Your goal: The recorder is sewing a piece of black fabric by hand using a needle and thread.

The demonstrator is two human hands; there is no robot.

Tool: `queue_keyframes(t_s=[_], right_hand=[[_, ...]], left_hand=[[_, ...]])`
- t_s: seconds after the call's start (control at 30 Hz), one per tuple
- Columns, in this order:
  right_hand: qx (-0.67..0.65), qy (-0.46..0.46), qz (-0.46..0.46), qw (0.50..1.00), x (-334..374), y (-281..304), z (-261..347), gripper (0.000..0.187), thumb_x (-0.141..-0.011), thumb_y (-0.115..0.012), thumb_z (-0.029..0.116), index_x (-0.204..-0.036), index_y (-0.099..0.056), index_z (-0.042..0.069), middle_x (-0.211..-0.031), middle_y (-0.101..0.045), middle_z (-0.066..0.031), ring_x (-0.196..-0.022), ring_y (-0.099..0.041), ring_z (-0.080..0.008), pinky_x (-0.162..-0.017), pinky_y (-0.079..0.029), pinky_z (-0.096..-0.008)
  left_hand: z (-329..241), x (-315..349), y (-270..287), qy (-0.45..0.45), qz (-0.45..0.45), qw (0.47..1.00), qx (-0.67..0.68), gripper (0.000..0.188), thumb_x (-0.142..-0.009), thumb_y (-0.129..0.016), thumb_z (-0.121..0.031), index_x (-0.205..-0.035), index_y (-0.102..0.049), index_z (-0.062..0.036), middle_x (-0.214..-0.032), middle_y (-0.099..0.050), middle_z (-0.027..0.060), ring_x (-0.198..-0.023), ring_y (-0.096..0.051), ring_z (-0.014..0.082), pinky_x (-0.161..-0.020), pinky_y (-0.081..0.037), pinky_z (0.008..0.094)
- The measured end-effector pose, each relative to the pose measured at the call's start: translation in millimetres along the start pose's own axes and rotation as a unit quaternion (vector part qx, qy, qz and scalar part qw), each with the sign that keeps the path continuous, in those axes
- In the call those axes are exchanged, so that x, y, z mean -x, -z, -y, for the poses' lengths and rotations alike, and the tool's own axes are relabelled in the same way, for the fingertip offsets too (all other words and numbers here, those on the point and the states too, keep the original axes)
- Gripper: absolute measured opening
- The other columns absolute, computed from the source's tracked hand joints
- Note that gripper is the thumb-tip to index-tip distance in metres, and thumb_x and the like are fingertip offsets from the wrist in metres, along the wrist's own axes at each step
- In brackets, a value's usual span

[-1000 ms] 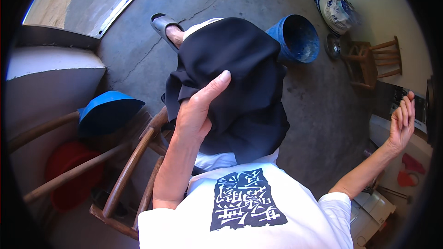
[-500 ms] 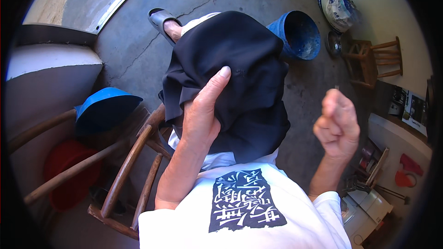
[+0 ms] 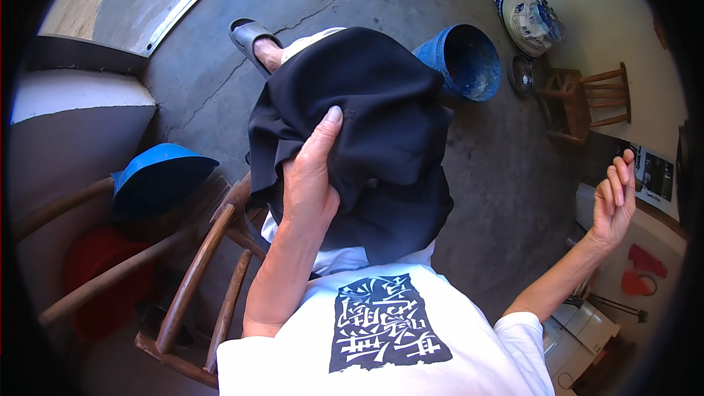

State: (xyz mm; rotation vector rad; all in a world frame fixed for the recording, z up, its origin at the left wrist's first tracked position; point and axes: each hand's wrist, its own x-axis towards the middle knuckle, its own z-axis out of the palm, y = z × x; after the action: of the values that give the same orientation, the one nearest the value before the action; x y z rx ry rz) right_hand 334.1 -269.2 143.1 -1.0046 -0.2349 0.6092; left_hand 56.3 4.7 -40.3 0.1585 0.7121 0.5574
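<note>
Left hand (image 3: 312, 180) laid flat on black cloth (image 3: 367, 139) bunched over the lap, thumb extended toward the far side. Right hand (image 3: 612, 202) raised well apart at the right, palm showing, fingers loosely curled, holding nothing. Seated on wooden chair (image 3: 202, 279). Blue bucket (image 3: 462, 62) tipped on concrete floor (image 3: 506, 169) just beyond the cloth. Blue basin (image 3: 158, 176) at left; small wooden stool (image 3: 587, 103) near the bucket.

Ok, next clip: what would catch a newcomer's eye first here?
The black cloth heaped on the seated person's lap at centre, with the left hand resting flat on it. Off to the right, the right hand is raised open and empty, and a blue bucket lies tipped on the concrete floor beyond the cloth.
</note>
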Motion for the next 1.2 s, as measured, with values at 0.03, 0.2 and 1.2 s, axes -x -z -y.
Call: queue_keyframes(t_s=[0.03, 0.2, 1.2], right_hand=[[0.003, 0.003, -0.015, 1.000, 1.6, 14.3, 14.5, 0.024, -0.103, -0.037, 0.006, -0.119, -0.042, -0.011, -0.081, -0.042, -0.0092, -0.051, -0.037, -0.0096, -0.036, -0.034, -0.0202], [0.006, 0.013, -0.058, 0.998, 8.9, 85.5, 69.8, 0.022, -0.103, -0.038, 0.006, -0.119, -0.044, -0.008, -0.082, -0.043, -0.0091, -0.054, -0.039, -0.0095, -0.037, -0.031, -0.0198], [0.195, -0.274, 0.114, 0.935, 34.3, -141.8, -199.2, 0.017, -0.087, -0.056, 0.001, -0.101, -0.064, -0.005, -0.074, -0.059, -0.0026, -0.057, -0.052, -0.0026, -0.047, -0.038, -0.0154]], left_hand=[[-0.6, -0.1, 0.1, -0.001, 0.000, 1.000, 0.001, 0.030, -0.091, -0.065, -0.014, -0.114, -0.061, 0.0041, -0.108, -0.068, 0.0156, -0.096, -0.068, 0.0228, -0.086, -0.057, 0.0332], [-1.3, -0.6, -0.5, 0.003, 0.008, 1.000, 0.010, 0.030, -0.091, -0.066, -0.014, -0.114, -0.061, 0.0041, -0.108, -0.067, 0.0157, -0.096, -0.068, 0.0221, -0.087, -0.057, 0.0329], [-2.6, 27.4, -20.8, -0.076, -0.001, 0.992, -0.102, 0.046, -0.082, -0.076, -0.011, -0.120, -0.055, 0.0021, -0.113, -0.062, 0.0122, -0.103, -0.061, 0.0194, -0.098, -0.044, 0.0280]])
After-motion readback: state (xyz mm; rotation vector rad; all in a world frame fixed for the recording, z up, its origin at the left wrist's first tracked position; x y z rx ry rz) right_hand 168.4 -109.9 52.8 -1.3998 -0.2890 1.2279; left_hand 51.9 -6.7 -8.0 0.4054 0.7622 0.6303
